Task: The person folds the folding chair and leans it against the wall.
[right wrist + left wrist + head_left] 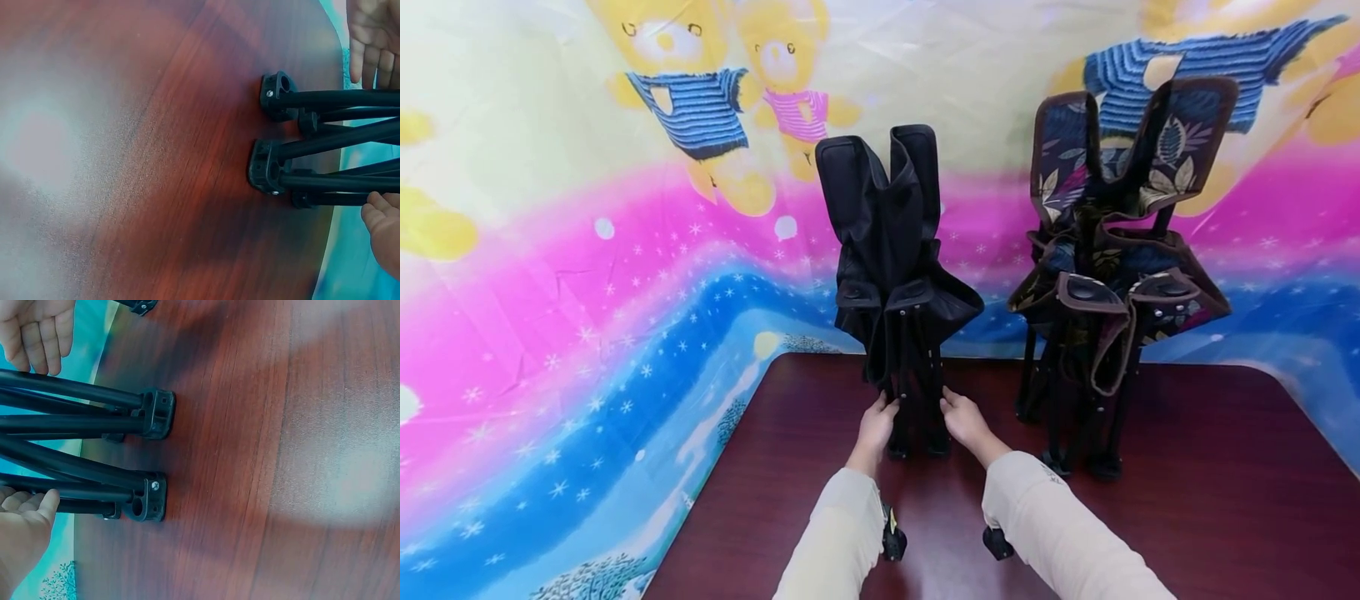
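A folded black camping chair stands upright on the table, its fabric bunched above dark tube legs. My left hand is at the left side of these legs, low down. On their right side is my right hand. The left wrist view shows the right hand's fingers extended against a leg tube. Similarly straight are the left hand's fingers in the right wrist view, beside the upper tube. Black plastic feet end the tubes and meet the tabletop.
To the right stands a second folded camping chair, with leaf-patterned fabric and brown edging. Both chairs stand on a dark red wooden table. Behind it hangs a colourful cloth printed with bears. Dark wrist devices hang under both cuffs.
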Demonstrator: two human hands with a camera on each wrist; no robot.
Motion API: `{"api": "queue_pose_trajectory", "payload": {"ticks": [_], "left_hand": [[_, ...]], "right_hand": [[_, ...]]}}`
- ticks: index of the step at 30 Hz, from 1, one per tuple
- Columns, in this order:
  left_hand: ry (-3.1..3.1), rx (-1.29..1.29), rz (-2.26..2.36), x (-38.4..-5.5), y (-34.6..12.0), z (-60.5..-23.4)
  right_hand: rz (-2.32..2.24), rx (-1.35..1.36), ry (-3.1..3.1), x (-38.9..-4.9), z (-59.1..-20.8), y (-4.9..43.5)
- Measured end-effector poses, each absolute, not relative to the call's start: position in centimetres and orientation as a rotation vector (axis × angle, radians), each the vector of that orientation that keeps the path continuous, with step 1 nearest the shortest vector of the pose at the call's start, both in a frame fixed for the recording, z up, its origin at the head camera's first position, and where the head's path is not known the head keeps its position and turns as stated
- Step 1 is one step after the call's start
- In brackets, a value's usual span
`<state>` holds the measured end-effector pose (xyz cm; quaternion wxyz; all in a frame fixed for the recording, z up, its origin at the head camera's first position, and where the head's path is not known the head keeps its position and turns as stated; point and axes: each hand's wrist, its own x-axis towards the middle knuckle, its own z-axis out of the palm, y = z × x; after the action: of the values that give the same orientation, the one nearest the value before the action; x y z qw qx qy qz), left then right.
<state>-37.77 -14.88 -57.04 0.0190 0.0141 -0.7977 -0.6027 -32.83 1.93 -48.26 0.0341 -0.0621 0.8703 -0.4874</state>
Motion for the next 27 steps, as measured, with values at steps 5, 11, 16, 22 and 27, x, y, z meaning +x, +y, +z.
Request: {"api": "queue_pose_trajectory", "payload": {"ticks": [5, 11, 16, 22, 27], "left_hand": [[-2.504, 0.086, -1.838, -49.0, -16.6, -72.7], [-2.575, 0.136, -1.771, -53.1, -17.2, -78.0], [-2.665, 0.179, -1.795, -50.7, -16.9, -73.2], [-2.702, 0.129, -1.676, -45.0, -15.4, -63.6], [-2.728, 0.075, -1.549, -45.2, -15.4, -63.1]], "right_hand": [[-1.488, -0.184, 2.708, -33.1, -48.5, 2.1], [-1.484, -0.174, 2.680, -32.9, -48.6, 2.1], [-1.495, -0.191, 2.663, -33.1, -48.5, 2.1], [-1.500, -0.161, 2.640, -33.8, -48.6, 2.1], [-1.458, -0.167, 2.670, -34.2, -48.5, 2.2]]}}
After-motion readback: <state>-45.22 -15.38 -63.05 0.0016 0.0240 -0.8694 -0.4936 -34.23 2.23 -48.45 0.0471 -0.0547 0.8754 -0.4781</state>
